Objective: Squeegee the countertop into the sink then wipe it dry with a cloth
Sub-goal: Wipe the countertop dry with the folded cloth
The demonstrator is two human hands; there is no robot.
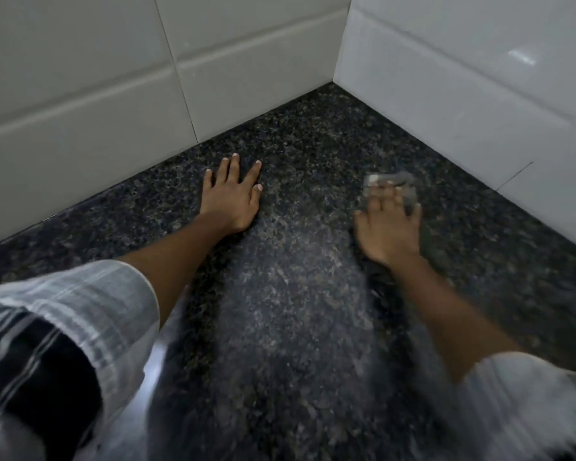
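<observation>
A: What does the right hand's (388, 227) grip look like?

B: It presses down on a cloth (394, 188), palm flat over it, fingers (379, 199) spread across the top. Whether they curl round the fabric I cannot tell; the hand is blurred.

A: And the cloth itself?

B: Grey, small, bunched rather than laid out flat. Most of it is under the hand. A crumpled edge shows past the fingertips, paler at its left corner, and a strip runs down along the hand's outer side. It is blurred too, so no weave or pattern can be made out.

A: Where does it sit?

B: On the counter (290, 294), in the far right part, near the corner where the two tiled walls (80, 94) meet, and closer to the right wall than to the back one.

A: The left hand (235, 194)?

B: Its grip is apart, holding nothing. It lies flat on the counter, fingers fanned, pointing toward the back wall, well apart from the cloth.

A: The counter?

B: Dark speckled stone, with a paler sheen down the middle between the two forearms. Both arms wear rolled-up striped sleeves (90, 311).
</observation>
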